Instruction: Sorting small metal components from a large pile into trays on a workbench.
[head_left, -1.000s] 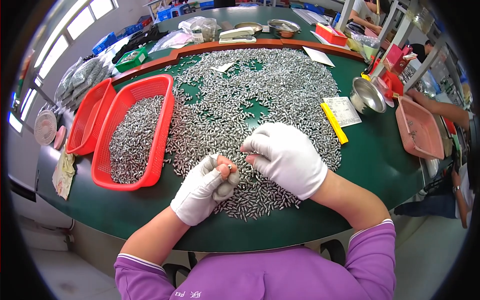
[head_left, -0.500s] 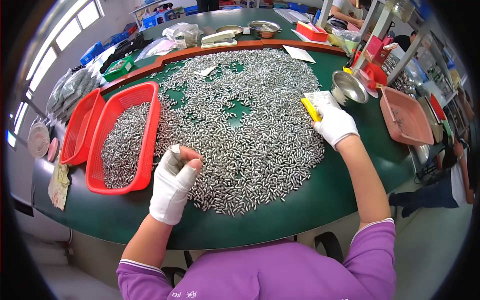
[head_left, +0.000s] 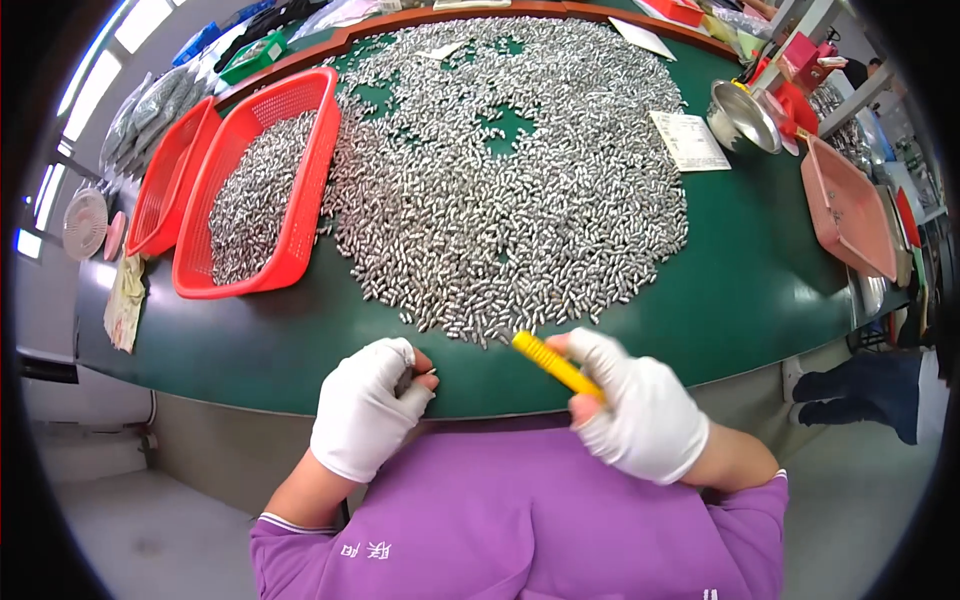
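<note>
Both hands wear white gloves that leave some fingertips bare. My right hand (head_left: 645, 415) is closed around a slim, ridged yellow-handled tool (head_left: 550, 360). Its tip points up and left, by the near edge of a wide heap of small silver metal pieces (head_left: 520, 220). My left hand (head_left: 362, 412) is over the table's front edge, thumb and fingers pinched together; what lies between them is too small to make out. At the left, a red perforated basket (head_left: 312, 190) holds many similar metal pieces.
Another red basket (head_left: 165, 190) stands further left, by a cloth (head_left: 124, 305). To the right are a printed paper (head_left: 692, 142), a steel bowl (head_left: 742, 118) and a pink tub (head_left: 848, 215). A raised brown edge (head_left: 390, 20) runs behind the heap.
My right hand has come back from the paper at the right to the front edge, still holding the yellow tool. My left hand has also drawn nearer. The view has tilted down.
</note>
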